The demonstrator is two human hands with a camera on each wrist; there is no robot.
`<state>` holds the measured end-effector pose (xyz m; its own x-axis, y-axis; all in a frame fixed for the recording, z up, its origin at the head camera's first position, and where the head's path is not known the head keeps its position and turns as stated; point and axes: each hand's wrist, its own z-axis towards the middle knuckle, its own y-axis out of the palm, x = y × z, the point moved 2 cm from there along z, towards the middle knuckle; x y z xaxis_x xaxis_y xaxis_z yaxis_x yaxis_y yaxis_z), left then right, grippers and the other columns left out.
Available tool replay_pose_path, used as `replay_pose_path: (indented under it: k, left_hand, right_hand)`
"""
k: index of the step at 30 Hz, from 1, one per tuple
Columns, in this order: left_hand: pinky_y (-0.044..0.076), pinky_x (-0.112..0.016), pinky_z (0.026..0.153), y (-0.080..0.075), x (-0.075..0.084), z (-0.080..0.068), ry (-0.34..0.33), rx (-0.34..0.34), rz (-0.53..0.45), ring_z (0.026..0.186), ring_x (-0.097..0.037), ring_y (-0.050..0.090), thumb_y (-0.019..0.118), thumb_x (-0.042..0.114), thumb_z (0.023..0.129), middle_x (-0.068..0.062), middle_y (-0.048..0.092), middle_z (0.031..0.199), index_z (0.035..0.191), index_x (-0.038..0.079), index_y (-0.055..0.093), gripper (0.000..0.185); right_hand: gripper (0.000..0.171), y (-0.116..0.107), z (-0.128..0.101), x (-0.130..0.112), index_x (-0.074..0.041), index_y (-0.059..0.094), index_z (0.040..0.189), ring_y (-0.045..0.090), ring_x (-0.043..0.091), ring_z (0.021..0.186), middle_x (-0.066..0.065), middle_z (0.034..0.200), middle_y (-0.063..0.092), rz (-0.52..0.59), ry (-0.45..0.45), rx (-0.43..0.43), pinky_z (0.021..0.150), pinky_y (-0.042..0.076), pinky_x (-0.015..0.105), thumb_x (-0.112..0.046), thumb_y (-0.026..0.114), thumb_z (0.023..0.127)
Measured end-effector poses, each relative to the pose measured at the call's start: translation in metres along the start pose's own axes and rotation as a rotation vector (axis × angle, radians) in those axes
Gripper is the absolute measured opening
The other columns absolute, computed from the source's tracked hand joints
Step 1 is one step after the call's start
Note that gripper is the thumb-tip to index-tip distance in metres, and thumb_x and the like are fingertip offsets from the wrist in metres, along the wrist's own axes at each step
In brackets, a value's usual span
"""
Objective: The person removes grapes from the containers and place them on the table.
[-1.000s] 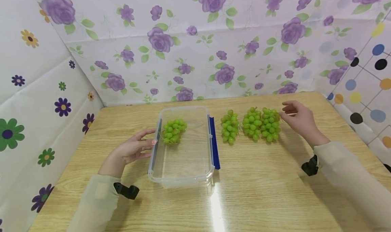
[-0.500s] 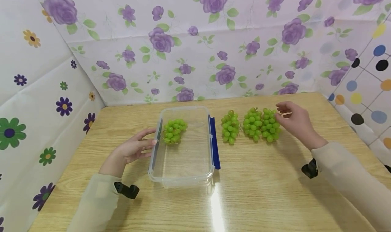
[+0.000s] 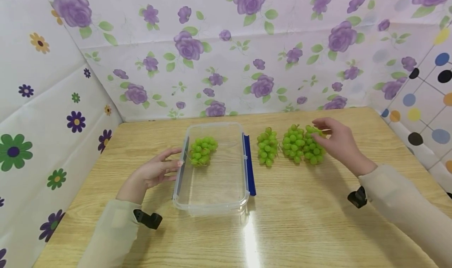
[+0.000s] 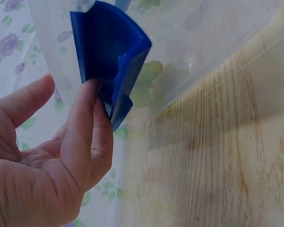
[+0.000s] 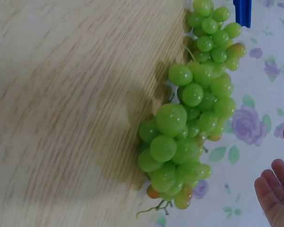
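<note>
A clear plastic container [image 3: 212,205] with blue side flaps sits on the table, and one bunch of green grapes [image 3: 203,150] lies inside at its far left. My left hand [image 3: 155,170] touches the container's left side; in the left wrist view its fingertips rest against the blue flap [image 4: 109,52]. Three more bunches stand in a row right of the container: a left bunch [image 3: 267,146], a middle bunch [image 3: 293,143] and a right bunch [image 3: 313,152]. My right hand [image 3: 339,140] hovers over the right bunch, fingers loosely bent, holding nothing. A gap shows between hand and grapes in the right wrist view.
The wooden table [image 3: 300,221] backs onto a wall cloth [image 3: 226,75] with purple flowers. Patterned cloths also hang at left and right. The container's right blue flap [image 3: 249,164] sticks out beside the left loose bunch.
My right hand has moved left and now reaches over the right bunch of grapes. My left hand stays at the container's side, and the grapes have not moved.
</note>
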<state>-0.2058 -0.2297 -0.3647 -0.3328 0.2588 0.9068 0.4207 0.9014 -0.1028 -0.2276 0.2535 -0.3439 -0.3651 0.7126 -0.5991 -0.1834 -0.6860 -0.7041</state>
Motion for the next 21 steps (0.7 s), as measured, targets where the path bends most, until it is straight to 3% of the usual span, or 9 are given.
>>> replay_pose_path:
  k: [4,21]
  left_hand:
    - [0.049,-0.030,0.089,0.000,0.001,0.000,0.002,0.007,0.005,0.122,-0.027,0.044,0.055,0.021,0.097,-0.020,0.029,0.141,0.154,0.015,0.013,0.071]
    - [0.047,-0.037,0.096,0.000,-0.001,0.002,0.010,-0.002,-0.011,0.133,-0.041,0.033,0.054,0.019,0.097,-0.026,0.024,0.146,0.154,0.013,0.010,0.072]
  right_hand:
    - [0.036,0.003,0.002,-0.008,0.006,0.056,0.121,0.054,0.040,0.106,0.025,0.117,0.059,-0.020,-0.063,0.014,0.088,0.045,0.055,-0.002,0.065,0.087]
    - [0.043,0.017,0.009,-0.037,0.002,0.059,0.121,0.052,0.037,0.109,0.021,0.116,0.060,-0.072,-0.246,0.009,0.089,0.044,0.054,0.002,0.072,0.080]
